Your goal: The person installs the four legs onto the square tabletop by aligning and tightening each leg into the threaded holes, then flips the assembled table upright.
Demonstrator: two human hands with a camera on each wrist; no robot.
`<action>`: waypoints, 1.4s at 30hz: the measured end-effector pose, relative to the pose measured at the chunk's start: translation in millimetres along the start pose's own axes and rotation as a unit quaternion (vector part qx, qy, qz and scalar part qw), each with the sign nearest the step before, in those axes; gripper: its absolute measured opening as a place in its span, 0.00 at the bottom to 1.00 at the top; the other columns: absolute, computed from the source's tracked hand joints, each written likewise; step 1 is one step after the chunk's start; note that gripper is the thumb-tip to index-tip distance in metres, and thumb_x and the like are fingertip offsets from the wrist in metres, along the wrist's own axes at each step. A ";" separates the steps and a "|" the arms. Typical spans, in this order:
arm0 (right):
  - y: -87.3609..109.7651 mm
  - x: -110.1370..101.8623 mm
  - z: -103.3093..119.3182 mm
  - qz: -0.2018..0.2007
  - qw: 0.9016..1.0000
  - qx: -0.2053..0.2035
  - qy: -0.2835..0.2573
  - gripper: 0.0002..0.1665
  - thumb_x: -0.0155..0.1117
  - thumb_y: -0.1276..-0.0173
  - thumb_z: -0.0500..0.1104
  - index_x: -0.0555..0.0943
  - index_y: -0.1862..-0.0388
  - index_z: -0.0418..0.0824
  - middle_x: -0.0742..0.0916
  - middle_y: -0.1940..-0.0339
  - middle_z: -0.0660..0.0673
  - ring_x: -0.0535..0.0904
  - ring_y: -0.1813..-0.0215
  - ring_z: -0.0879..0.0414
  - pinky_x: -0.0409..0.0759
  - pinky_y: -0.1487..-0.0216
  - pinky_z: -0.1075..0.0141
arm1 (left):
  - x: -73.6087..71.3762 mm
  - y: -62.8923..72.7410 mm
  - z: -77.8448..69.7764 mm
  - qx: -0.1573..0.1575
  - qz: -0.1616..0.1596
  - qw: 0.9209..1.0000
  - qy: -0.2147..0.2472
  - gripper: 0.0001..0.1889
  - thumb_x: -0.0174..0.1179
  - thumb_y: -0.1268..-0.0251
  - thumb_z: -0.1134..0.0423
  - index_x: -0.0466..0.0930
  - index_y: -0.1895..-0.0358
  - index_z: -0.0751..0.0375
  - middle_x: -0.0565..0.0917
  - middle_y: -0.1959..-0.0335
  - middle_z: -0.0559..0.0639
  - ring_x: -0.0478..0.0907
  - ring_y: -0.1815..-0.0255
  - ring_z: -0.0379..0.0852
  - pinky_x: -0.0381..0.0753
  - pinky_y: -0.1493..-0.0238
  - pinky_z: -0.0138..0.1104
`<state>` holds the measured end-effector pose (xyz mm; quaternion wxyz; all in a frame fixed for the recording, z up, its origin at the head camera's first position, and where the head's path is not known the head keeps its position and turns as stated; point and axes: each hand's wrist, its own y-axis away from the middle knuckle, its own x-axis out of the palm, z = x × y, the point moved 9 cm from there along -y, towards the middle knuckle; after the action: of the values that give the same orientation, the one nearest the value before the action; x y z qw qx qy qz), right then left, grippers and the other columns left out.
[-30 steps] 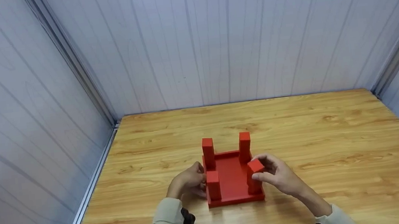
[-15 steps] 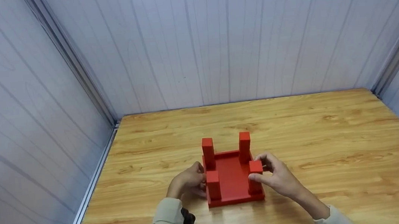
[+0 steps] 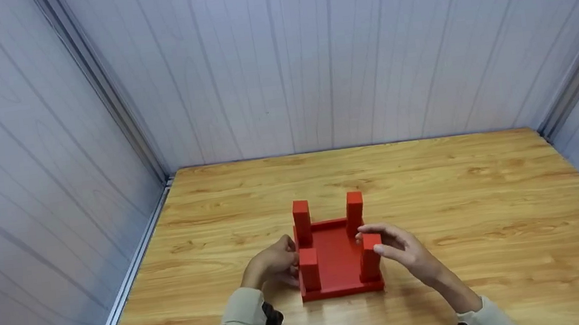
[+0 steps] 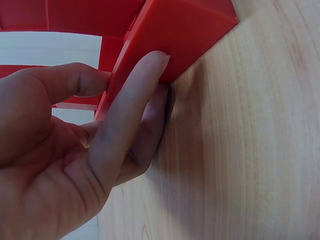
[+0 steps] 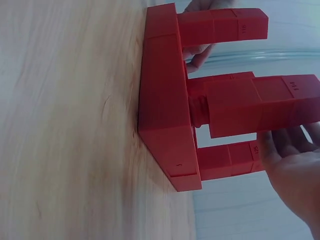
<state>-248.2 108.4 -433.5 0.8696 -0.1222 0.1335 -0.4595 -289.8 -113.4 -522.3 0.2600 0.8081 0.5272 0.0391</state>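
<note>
A small red table (image 3: 336, 261) lies upside down on the wooden surface, its rimmed top underneath and square legs upright at the corners. At its left side, my left hand (image 3: 276, 262) grips the edge of the top; the left wrist view shows fingers along the outer red wall (image 4: 185, 37). My right hand (image 3: 407, 258) has its fingers loosely curled round the near right leg (image 3: 371, 265), thumb on the near side, other fingers partly hidden behind. In the right wrist view, a short round peg (image 5: 199, 111) shows between this leg and the top.
The other legs, such as the near left leg (image 3: 310, 272) and far right leg (image 3: 354, 212), stand upright at their corners. Wood-grain tabletop (image 3: 462, 192) surrounds the piece. Pale panels (image 3: 305, 57) enclose the back and sides.
The near right leg has turned from a slanted angle to nearly square with the top. My right fingers have shifted round it, reaching farther left behind. My left hand stays in place.
</note>
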 end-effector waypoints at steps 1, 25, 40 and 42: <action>-0.1 0.3 1.3 0.008 1.000 -0.007 -0.016 0.23 0.47 0.26 0.33 0.65 0.34 0.28 0.75 0.40 0.29 0.73 0.36 0.50 0.75 0.39 0.69 | -0.1 0.0 0.4 -0.002 0.000 1.000 0.001 0.10 0.45 0.36 0.73 0.59 0.54 0.63 0.70 0.68 0.58 0.73 0.75 0.48 0.87 0.71 0.44; 3.1 -9.4 -2.3 -0.047 0.997 0.012 0.063 0.21 0.62 0.35 0.33 0.72 0.44 0.33 0.77 0.49 0.36 0.77 0.50 0.56 0.81 0.52 0.69 | 1.1 1.3 -1.4 0.005 0.005 1.000 0.007 0.08 0.44 0.31 0.72 0.58 0.53 0.63 0.69 0.72 0.55 0.71 0.75 0.47 0.87 0.70 0.45; 1.5 -13.2 -6.9 -0.083 0.991 0.028 0.105 0.20 0.68 0.40 0.35 0.72 0.51 0.35 0.79 0.53 0.40 0.76 0.51 0.55 0.77 0.48 0.67 | 0.9 2.8 -1.2 0.001 0.000 1.000 0.002 0.09 0.43 0.33 0.72 0.59 0.51 0.63 0.68 0.71 0.54 0.70 0.76 0.47 0.87 0.69 0.46; 1.5 -12.1 -6.4 -0.076 0.990 0.024 0.113 0.20 0.67 0.39 0.35 0.72 0.49 0.35 0.80 0.51 0.41 0.76 0.50 0.56 0.77 0.47 0.68 | 1.2 2.8 -1.0 0.001 0.001 1.000 0.002 0.09 0.43 0.32 0.72 0.59 0.51 0.63 0.68 0.71 0.54 0.70 0.75 0.47 0.87 0.69 0.45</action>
<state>-255.8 118.7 -438.5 0.8143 -0.0586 0.2099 -0.5380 -287.3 -112.8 -520.4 0.2586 0.8088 0.5266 0.0404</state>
